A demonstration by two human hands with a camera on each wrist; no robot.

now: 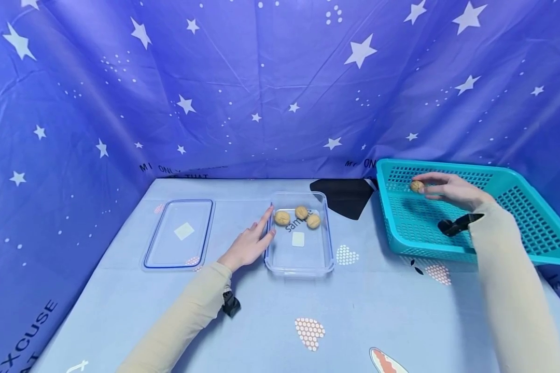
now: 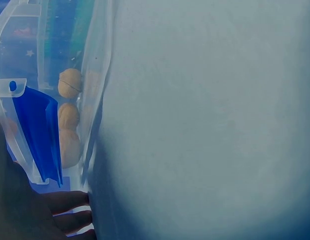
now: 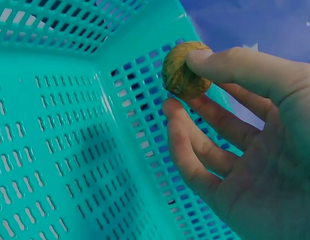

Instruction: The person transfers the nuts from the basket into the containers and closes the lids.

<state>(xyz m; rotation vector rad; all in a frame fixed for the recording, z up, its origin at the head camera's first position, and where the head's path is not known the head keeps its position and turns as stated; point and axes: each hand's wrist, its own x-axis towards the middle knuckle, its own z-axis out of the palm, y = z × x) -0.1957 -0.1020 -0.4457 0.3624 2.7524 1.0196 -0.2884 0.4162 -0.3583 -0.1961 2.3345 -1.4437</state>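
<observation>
So the right hand [image 1: 455, 187] has a walnut [image 1: 417, 186] pinched between thumb and fingertips, the lower fingers loosely bent. The nut's over the left, far part of the basket [image 1: 424, 249], and it looks to be held up off the mesh floor. Left hand [image 1: 248, 244] isn't gripping anything: fingers pretty straight, resting against the left side of the box [image 1: 298, 259], right by a blue clip [image 2: 40, 132] that hangs loose.

My read: this is the moving-nuts-one-at-a-time step, between basket and box, though I honestly can't tell which direction from here. Either way the next move calls for a gentle pinch, enough clearance over the basket rim, and the left hand steadying the box without tipping it.

Which way does it point? Hard to say. The held walnut is near enough round that I can't pick out a long axis. The box runs long from near to far, and three more walnuts [image 1: 301, 212] sit loose in its far half. The basket's long side goes left to right, right end angled nearer.

Farther out, the lid [image 1: 165, 238] lies flat on the counter [image 1: 345, 311] left of the box, also long near to far. Starry blue curtain [image 1: 261, 77] behind everything.
</observation>
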